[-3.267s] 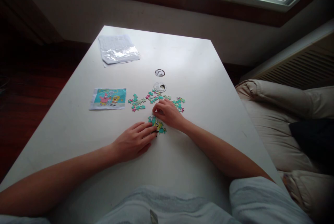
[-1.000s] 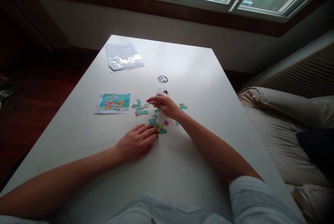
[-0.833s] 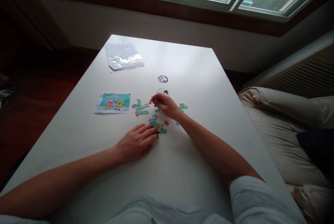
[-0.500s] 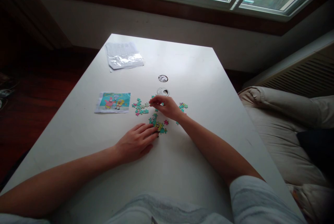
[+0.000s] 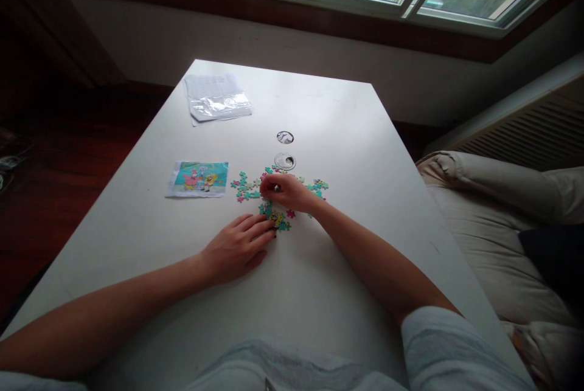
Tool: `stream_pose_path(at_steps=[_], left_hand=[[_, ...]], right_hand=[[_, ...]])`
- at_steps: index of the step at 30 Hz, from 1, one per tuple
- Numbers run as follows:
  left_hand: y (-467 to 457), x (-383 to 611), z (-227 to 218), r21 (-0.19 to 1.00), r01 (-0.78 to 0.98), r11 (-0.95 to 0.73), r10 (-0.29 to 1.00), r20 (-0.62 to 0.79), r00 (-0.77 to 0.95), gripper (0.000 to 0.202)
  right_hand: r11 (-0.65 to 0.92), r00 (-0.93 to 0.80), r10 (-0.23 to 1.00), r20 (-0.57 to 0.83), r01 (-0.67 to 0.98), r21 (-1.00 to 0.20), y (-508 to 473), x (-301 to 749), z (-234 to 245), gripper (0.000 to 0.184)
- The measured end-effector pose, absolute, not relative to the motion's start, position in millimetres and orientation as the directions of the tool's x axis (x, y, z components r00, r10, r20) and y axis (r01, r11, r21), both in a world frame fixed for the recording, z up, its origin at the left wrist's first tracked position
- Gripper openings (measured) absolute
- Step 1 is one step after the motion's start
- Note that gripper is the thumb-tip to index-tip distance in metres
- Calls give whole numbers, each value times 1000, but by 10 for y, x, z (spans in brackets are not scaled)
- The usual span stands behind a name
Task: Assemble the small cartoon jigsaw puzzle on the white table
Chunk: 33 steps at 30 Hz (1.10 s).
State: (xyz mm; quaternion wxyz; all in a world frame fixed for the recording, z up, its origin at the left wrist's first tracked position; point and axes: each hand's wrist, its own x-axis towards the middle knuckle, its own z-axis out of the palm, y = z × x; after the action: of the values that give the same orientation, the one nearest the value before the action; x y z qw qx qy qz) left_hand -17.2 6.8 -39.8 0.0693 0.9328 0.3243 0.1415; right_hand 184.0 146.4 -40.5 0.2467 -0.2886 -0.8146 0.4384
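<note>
Assembled jigsaw pieces point(image 5: 278, 221) with a yellow cartoon figure lie on the table in front of me. My left hand point(image 5: 241, 244) rests flat, fingers stretched out, its fingertips on the left edge of this joined section. Just above that section, my right hand point(image 5: 285, 190) is closed in a pinch. Its fingers hide whatever is between them. Loose teal jigsaw pieces point(image 5: 246, 187) lie left of my right hand, and other pieces point(image 5: 317, 186) lie to its right. A pink piece point(image 5: 291, 214) sits beside the joined section.
The picture sheet point(image 5: 201, 179) showing the cartoon lies at the left on the white table point(image 5: 337, 275). Farther back are papers in a clear plastic sleeve point(image 5: 218, 98). Two round openings point(image 5: 285, 137) are in the tabletop. A beige sofa point(image 5: 483, 245) stands at the right.
My right hand has come slightly down toward the joined section, its fingers curled in more, uncovering pieces behind it. My left hand and the joined pieces have barely shifted.
</note>
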Motion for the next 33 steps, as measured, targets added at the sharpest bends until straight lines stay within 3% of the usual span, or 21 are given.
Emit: stream_pose_path(at_steps=[4, 10, 20, 28, 33], left_hand=[[68, -166, -395, 215, 585, -782, 623, 220, 751, 37], [66, -165, -395, 212, 588, -781, 624, 221, 750, 37], [66, -158, -392, 208, 586, -784, 621, 217, 754, 37], [60, -161, -389, 210, 588, -781, 624, 227, 748, 37], [62, -160, -382, 201, 585, -786, 618, 221, 754, 37]], right_hand=[[495, -688, 703, 183, 288, -820, 1457, 1818, -418, 13], [628, -743, 633, 218, 328, -706, 1441, 1774, -453, 18], [641, -750, 629, 204, 352, -682, 1415, 1760, -480, 25], [562, -725, 664, 183, 323, -762, 1410, 1766, -403, 12], [600, -766, 620, 172, 320, -733, 1444, 1805, -395, 10]])
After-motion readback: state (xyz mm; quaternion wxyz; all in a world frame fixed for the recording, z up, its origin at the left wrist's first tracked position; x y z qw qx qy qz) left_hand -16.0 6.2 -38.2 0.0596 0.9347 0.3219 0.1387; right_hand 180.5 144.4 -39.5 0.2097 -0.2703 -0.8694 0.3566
